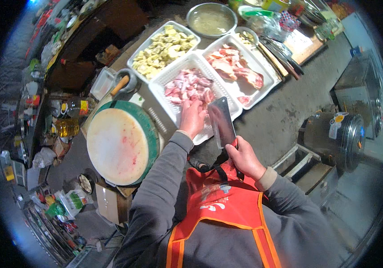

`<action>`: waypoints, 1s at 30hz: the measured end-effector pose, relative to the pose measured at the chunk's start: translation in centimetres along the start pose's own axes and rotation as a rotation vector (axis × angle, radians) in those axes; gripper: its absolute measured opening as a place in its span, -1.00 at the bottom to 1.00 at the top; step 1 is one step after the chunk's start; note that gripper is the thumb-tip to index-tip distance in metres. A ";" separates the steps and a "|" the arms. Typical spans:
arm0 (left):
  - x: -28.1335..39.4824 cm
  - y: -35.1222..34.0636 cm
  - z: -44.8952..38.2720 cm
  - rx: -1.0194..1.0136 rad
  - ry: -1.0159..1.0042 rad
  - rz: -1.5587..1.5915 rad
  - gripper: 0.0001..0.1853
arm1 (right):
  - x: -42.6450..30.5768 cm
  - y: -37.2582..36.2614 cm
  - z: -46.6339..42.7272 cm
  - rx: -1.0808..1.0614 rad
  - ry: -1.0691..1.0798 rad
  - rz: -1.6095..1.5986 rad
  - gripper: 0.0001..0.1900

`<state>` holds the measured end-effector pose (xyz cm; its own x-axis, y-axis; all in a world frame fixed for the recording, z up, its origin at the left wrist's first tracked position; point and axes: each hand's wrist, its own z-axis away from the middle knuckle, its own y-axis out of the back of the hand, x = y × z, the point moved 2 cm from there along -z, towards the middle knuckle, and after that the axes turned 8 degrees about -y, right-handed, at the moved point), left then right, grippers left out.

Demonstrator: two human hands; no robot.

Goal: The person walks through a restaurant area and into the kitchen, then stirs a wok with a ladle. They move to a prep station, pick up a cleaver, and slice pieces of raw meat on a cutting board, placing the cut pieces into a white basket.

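My right hand [246,157] grips the handle of a cleaver [223,122], its broad blade held upward over the near corner of a white plastic basket [163,97]. Chopped raw meat pieces [186,83] lie inside that basket. My left hand [192,116] reaches into it at the near side, fingers down at the meat; whether they pinch a piece cannot be seen. Beside the basket on the right, a white tray [268,68] carries larger raw meat cuts [233,67]. To the left stands a round chopping block [117,144] with reddish stains and a green band.
Behind are a basket of yellowish chopped pieces [161,48] and a metal bowl of liquid [211,23]. A stone mortar [127,82] with a wooden-handled pestle sits behind the block. Knives [282,55] lie at the right tray's far side. A large dark metal pot [334,139] stands right.
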<state>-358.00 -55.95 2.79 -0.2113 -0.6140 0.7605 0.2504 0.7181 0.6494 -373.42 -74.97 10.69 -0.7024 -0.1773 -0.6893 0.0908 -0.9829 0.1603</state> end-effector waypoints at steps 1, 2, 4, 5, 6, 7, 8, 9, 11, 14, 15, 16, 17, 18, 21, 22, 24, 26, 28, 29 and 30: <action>0.4 -0.7 -0.1 -0.057 -0.013 -0.100 -0.64 | 0.2 1.0 -0.2 0.068 0.030 0.033 -0.76; 0.8 -1.2 0.2 -0.107 0.027 -0.129 -0.63 | 0.4 2.1 0.0 0.051 0.043 -0.020 -0.77; 2.0 -1.0 0.7 -0.258 -0.072 -0.313 -0.62 | 1.3 4.7 0.7 0.001 -0.106 -0.129 -0.78; 2.9 -0.8 0.6 -0.228 -0.073 -0.305 -0.64 | 1.4 5.9 0.7 0.036 -0.078 -0.113 -0.80; 3.9 -0.6 0.1 -0.174 -0.111 -0.294 -0.73 | 1.7 7.0 0.8 0.057 -0.072 -0.118 -0.81; 5.0 -1.0 -0.7 -0.120 -0.165 -0.281 -0.77 | 2.0 7.9 0.9 0.061 -0.053 -0.140 -0.82; 6.2 -1.6 -2.0 -0.051 -0.228 -0.259 -0.82 | 2.4 8.8 0.8 0.135 -0.018 -0.142 -0.83; 7.5 -2.7 -3.3 -0.015 -0.314 -0.173 -0.85 | 2.7 9.5 0.5 0.199 0.036 -0.166 -0.83; 9.3 -5.8 -6.7 -0.181 -0.272 -0.136 -0.79 | 3.7 11.4 -0.1 0.283 0.036 -0.220 -0.83; 10.8 -11.7 -11.5 -0.404 -0.322 -0.306 -0.73 | 5.1 14.3 -0.5 0.377 -0.011 -0.229 -0.83; 10.6 -13.8 -12.8 -0.564 -0.209 -0.410 -0.66 | 5.5 15.2 -0.5 0.405 -0.025 -0.243 -0.84; 10.3 -15.3 -13.9 -0.649 -0.139 -0.448 -0.63 | 5.8 15.9 -0.4 0.399 -0.018 -0.301 -0.85; 9.9 -16.8 -14.6 -0.732 -0.068 -0.487 -0.61 | 6.1 16.5 -0.2 0.388 -0.059 -0.364 -0.86; 9.5 -18.0 -15.2 -0.824 0.013 -0.530 -0.58 | 6.5 17.0 -0.1 0.369 -0.138 -0.443 -0.87; 8.4 -20.2 -15.9 -0.924 0.129 -0.627 -0.57 | 6.9 18.1 0.2 0.387 -0.096 -0.517 -0.88; 8.0 -20.6 -15.9 -0.944 0.158 -0.654 -0.58 | 7.0 18.2 0.2 0.360 -0.118 -0.575 -0.88; 7.5 -21.0 -16.1 -0.950 0.176 -0.705 -0.57 | 7.0 18.5 0.0 0.362 -0.129 -0.527 -0.88; 6.8 -21.1 -16.2 -0.963 0.176 -0.720 -0.56 | 6.8 18.7 -0.4 0.351 -0.115 -0.514 -0.87; 6.2 -21.1 -16.5 -0.942 0.140 -0.708 -0.45 | 6.4 18.9 -0.8 0.329 -0.106 -0.534 -0.87; 5.8 -21.2 -16.6 -0.944 0.134 -0.703 -0.38 | 6.2 18.9 -0.9 0.324 -0.080 -0.527 -0.88; 5.4 -21.3 -16.8 -0.973 0.127 -0.664 -0.37 | 6.0 19.0 -1.0 0.313 -0.076 -0.532 -0.89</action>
<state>-348.62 -80.08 -6.93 -0.4893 -0.8401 0.2341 0.7522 -0.2707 0.6007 -375.22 -94.73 8.84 -0.6440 0.3482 -0.6812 -0.4889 -0.8722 0.0165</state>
